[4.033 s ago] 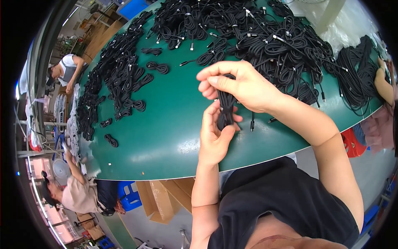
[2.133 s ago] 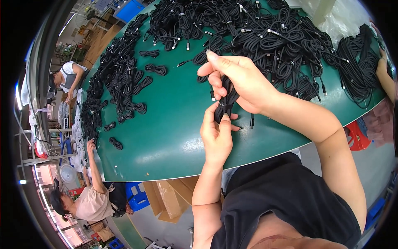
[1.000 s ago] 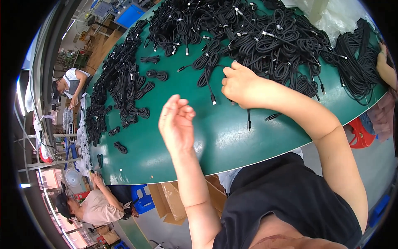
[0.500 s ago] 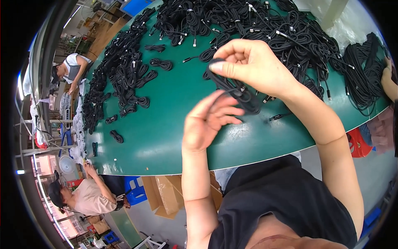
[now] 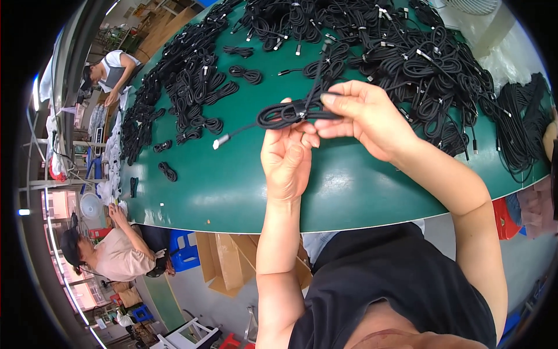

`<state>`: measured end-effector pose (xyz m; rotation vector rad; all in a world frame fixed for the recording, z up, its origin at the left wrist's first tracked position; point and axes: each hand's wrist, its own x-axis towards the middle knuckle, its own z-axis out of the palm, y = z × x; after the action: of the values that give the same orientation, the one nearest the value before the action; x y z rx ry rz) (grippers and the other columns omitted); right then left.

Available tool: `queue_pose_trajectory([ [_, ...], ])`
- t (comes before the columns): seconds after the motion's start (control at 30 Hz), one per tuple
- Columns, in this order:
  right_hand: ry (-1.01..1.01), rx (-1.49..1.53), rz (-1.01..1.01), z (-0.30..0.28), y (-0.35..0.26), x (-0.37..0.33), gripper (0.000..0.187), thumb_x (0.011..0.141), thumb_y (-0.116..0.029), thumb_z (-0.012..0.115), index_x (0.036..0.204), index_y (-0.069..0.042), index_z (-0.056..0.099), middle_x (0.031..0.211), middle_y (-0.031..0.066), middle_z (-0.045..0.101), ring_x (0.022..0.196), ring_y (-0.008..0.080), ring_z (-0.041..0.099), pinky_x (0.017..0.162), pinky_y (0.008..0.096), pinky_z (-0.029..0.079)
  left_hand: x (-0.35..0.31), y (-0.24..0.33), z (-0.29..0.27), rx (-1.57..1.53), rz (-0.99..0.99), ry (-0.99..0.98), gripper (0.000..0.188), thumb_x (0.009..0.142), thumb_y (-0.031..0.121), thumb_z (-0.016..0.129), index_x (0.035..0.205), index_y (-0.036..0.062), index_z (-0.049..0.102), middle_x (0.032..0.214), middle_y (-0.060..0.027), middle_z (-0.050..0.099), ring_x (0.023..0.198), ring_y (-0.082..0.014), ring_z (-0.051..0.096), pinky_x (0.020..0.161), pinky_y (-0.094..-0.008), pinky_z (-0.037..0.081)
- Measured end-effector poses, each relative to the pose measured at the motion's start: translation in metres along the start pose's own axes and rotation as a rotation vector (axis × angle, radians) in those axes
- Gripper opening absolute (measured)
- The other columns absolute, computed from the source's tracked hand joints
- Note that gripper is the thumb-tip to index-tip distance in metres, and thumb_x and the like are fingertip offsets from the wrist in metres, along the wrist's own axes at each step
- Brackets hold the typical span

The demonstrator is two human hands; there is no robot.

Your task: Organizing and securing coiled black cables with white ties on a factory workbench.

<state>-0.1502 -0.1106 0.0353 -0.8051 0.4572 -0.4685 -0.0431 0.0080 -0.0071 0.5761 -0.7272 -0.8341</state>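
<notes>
Head view: nearest the camera, a black shirt (image 5: 395, 279) covered the wearer's chest, well short of the held bundle (image 5: 278, 118), a black cable in flattened loops with a dark band around it, raised above the green table (image 5: 232, 195). The left hand (image 5: 285, 163) was palm up just below the bundle, fingers half curled and supporting it; the right hand (image 5: 371, 119) pinched its right end between thumb and fingers, the other fingers loosely bent. Half a second earlier the left hand was a spread blur and the bundle slanted down from the right hand; now it lay nearly level, so both hands shared its weight and the band showed plainly, as did a pale metal connector (image 5: 221, 141) out to its left. Another cable length (image 5: 318, 72) ran from the right fingertips up beyond the bundle; whether it belonged to it could not be told. Well to the bundle's left lay a small tied bundle (image 5: 167, 171), and beyond that, more cables. Past the bundle, upper right, spread a tangled heap (image 5: 407, 72), with a thick hank (image 5: 517, 134) further right. Farthest to its left were two co-workers, one in a pale top (image 5: 122, 256), one in a grey apron (image 5: 115, 74).
</notes>
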Motion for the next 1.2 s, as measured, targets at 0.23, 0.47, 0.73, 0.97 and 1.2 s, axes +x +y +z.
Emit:
queue_pose_trajectory([
  [0.23,0.092,-1.39,-1.357,-0.004,0.003,-0.006,0.018,0.07,-0.011,0.071,0.077,-0.001,0.057,0.071,0.0094,0.054,0.054,0.0204,0.055,0.045,0.026,0.045,0.001,0.008,-0.008,0.063,-0.045,0.193,0.028,0.087,0.022,0.057,0.107,0.0041,0.048,0.107,-0.0139,0.056,0.071,-0.0125,0.054,0.052,-0.0225,0.041],
  [0.47,-0.242,-1.426,-0.962,-0.008,0.0,-0.007,0.013,0.07,-0.006,0.067,0.078,-0.001,0.057,0.069,0.0086,0.055,0.059,0.0234,0.055,0.053,0.0333,0.046,0.0,0.008,-0.01,-0.028,-0.083,0.16,0.031,0.086,0.02,0.058,0.11,0.0041,0.046,0.104,-0.0155,0.058,0.074,-0.0137,0.056,0.055,-0.0223,0.043],
  [0.73,-0.184,-1.395,-0.801,0.008,0.002,-0.02,0.012,0.074,-0.012,0.06,0.073,-0.001,0.055,0.072,0.01,0.056,0.069,0.028,0.058,0.058,0.038,0.047,-0.002,-0.002,-0.002,0.082,-0.109,0.107,0.034,0.085,0.019,0.059,0.111,0.003,0.044,0.102,-0.0101,0.056,0.082,-0.0145,0.056,0.061,-0.0232,0.045],
  [0.97,-0.178,-1.455,-0.818,0.004,0.003,-0.023,0.01,0.074,-0.009,0.057,0.075,0.001,0.054,0.071,0.0138,0.055,0.067,0.0298,0.059,0.058,0.0387,0.049,-0.003,-0.005,0.001,0.11,-0.13,0.104,0.032,0.086,0.018,0.058,0.112,0.0036,0.046,0.101,-0.0094,0.055,0.091,-0.0174,0.054,0.083,-0.0309,0.043],
  [1.2,-0.03,-1.368,-0.958,0.008,-0.015,-0.024,0.023,0.074,-0.016,0.063,0.092,-0.003,0.058,0.094,0.0118,0.054,0.083,0.028,0.057,0.067,0.0364,0.048,-0.004,-0.004,0.005,0.062,-0.218,0.219,0.036,0.089,0.027,0.052,0.114,0.0016,0.045,0.098,-0.008,0.055,0.079,-0.015,0.056,0.07,-0.0268,0.047],
])
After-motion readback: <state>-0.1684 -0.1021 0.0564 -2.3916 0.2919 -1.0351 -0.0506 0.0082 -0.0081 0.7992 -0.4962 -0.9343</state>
